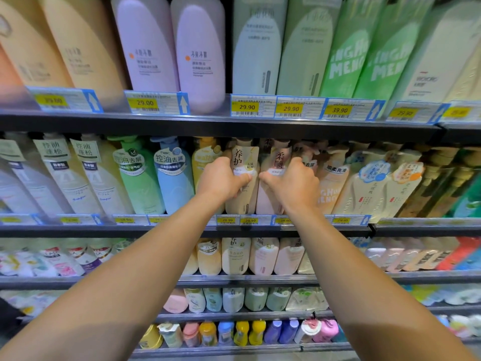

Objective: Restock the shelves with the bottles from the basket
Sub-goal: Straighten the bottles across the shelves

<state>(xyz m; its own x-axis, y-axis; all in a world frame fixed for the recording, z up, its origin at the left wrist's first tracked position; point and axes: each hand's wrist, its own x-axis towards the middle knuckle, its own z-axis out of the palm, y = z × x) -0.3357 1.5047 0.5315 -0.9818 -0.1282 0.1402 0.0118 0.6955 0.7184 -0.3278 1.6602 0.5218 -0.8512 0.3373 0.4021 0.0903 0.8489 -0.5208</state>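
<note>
Both my arms reach up to the second shelf from the top. My left hand grips a beige pump bottle that stands on that shelf, thumb across its front. Right beside it, my right hand grips a pale pink pump bottle, fingers curled round its right side. The two bottles stand upright and touch each other. Their lower halves show below my hands. The basket is out of view.
Green and blue bottles stand left of my hands, cream and orange ones to the right. Large bottles fill the top shelf above. Lower shelves hold several rows of smaller bottles. Price tags line every shelf edge.
</note>
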